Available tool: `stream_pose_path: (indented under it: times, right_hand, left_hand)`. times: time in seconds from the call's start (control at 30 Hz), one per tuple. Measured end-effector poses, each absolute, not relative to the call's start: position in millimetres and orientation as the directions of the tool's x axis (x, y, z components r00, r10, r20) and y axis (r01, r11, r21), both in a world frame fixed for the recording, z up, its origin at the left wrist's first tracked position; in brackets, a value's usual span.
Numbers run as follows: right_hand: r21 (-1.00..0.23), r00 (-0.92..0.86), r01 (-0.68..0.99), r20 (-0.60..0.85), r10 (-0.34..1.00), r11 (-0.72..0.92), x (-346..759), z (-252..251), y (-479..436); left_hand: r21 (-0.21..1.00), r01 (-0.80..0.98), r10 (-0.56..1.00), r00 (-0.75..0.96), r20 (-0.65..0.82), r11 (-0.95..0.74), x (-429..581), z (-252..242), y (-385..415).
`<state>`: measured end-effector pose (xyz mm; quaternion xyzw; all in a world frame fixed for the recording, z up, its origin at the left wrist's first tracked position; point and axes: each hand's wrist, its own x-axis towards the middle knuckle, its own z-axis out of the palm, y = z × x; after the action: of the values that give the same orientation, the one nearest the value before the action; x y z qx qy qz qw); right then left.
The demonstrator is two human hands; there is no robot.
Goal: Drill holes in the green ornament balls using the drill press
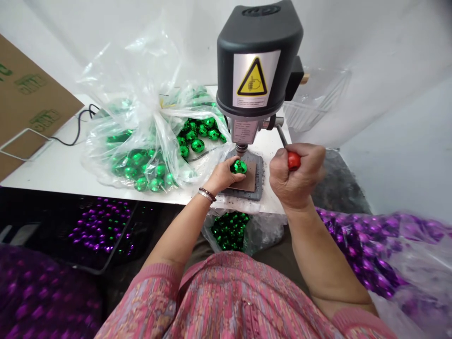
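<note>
Under the chuck of a dark grey drill press (259,61), my left hand (226,175) holds a shiny green ball (239,167) between thumb and fingers. The ball sits on a brown board (250,178) that lies on the grey metal base (259,192). My right hand (298,176) is closed round the red knob (294,161) of the press lever, to the right of the machine. Green balls (197,145) lie loose on the white table left of the press, beside a clear plastic bag (158,122) with more green balls inside.
A cardboard box (38,94) and a black cable (76,136) are at the left. An open bag of green balls (231,230) sits below the table edge (169,199). Purple balls in plastic (370,245) fill the lower right; more purple ones (102,223) are lower left.
</note>
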<state>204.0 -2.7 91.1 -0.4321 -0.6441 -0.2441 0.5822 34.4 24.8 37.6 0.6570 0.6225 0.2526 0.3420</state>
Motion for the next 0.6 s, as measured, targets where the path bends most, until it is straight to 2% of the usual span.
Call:
stream_pose_path:
  times: [0.37,0.47,0.6]
  right_hand:
    - [-0.259,0.146,0.739,0.963,0.227,0.622,196,73,2]
    - [-0.349,0.227,0.695,0.936,0.268,0.629,195,97,5]
    - [-0.513,0.284,0.611,0.853,0.438,0.603,194,145,15]
  left_hand:
    - [0.779,0.627,0.991,0.106,-0.083,-0.002,30,36,25]
    - [0.786,0.619,0.993,0.101,-0.064,-0.013,30,36,23]
    - [0.798,0.603,0.990,0.126,-0.069,-0.021,28,39,14]
